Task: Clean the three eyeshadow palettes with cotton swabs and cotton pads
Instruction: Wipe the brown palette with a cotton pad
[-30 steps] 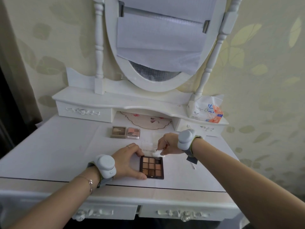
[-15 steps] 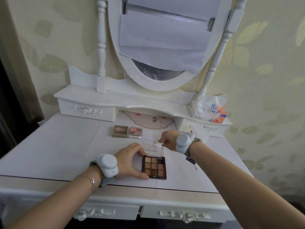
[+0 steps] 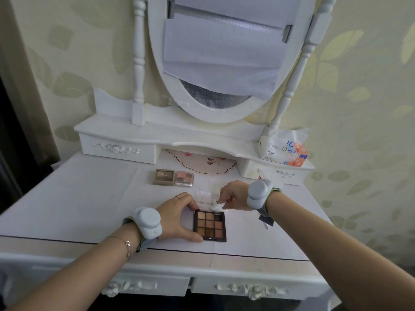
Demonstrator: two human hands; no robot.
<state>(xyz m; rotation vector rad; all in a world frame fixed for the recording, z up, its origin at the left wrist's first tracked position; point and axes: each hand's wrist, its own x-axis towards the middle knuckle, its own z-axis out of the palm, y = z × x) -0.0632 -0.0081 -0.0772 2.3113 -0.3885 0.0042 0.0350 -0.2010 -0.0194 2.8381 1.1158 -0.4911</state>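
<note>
Three palettes sit on the tabletop [image 3: 78, 198]; I work the open nine-pan palette [image 3: 210, 226], nearest me, with the two closed palettes [image 3: 173, 177] beyond it. My left hand [image 3: 177, 217] braces it, fingers curled on its left edge. My right hand [image 3: 233, 195] pinches a white cotton pad [image 3: 217, 206] at the palette's far right corner, by the clear lid [image 3: 204, 199]. I'd wipe the frame lightly, keeping off the powder pans.

Two closed palettes [image 3: 173, 177] block the tabletop [image 3: 78, 198] behind the hands.
</note>
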